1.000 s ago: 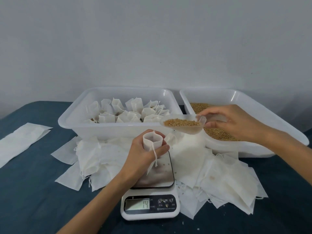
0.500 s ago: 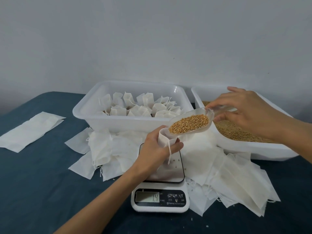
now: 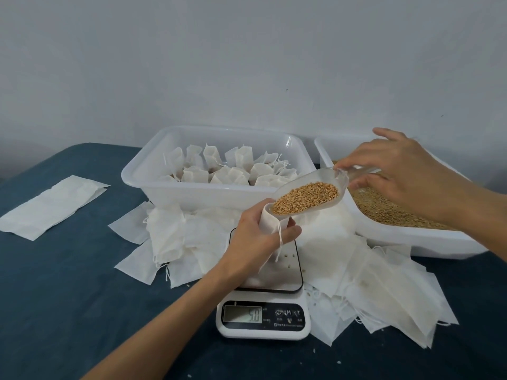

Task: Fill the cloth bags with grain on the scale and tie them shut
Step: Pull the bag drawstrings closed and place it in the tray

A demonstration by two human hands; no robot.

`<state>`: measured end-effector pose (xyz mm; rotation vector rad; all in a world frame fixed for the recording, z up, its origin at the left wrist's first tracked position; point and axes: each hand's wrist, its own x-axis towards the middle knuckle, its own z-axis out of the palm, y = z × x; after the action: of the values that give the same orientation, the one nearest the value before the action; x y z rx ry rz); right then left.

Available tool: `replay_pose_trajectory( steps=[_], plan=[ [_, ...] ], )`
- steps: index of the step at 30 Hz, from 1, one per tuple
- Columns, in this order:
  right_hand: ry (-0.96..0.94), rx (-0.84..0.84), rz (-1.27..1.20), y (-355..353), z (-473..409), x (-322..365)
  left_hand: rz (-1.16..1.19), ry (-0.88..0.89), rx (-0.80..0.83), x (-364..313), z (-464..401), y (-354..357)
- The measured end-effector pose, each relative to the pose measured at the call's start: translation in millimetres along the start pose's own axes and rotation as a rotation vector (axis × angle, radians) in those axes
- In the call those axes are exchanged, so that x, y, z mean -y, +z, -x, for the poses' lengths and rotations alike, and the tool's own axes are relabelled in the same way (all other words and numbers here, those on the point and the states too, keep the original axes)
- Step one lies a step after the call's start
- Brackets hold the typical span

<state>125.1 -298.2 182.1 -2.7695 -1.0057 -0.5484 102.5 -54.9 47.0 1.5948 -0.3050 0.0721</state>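
- Left forearm reaches up from the lower edge over the kitchen scale point(image 3: 263, 316); the left hand point(image 3: 255, 237) is curled round an open cloth bag point(image 3: 270, 219), holding it upright above the scale's steel platform, drawstring dangling
- Clear plastic scoop point(image 3: 310, 193), heaped with grain point(image 3: 306, 197), tilts down with its lip at the bag's mouth, just above the scale
- Right arm comes in from the right of the scale; the right hand point(image 3: 397, 171) pinches the scoop's handle between thumb and fingertips, remaining fingers spread, over the grain tub point(image 3: 406, 237)
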Motion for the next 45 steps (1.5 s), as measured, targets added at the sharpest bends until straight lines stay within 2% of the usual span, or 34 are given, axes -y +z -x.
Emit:
replay_pose_trajectory(
  steps=[20,32,45],
  plan=[
    [-0.068,-0.036,0.109,-2.7,0.0,5.0,0.064,-0.030,0.007,-4.1,1.5,0.2],
    [-0.072,-0.042,0.144,-1.2,-0.1,7.0,0.019,-0.033,-0.002,-1.7,0.6,-1.3],
    [-0.067,-0.062,0.107,2.2,-0.7,3.3,0.018,-0.034,0.000,-1.8,0.9,-3.0]
  ],
)
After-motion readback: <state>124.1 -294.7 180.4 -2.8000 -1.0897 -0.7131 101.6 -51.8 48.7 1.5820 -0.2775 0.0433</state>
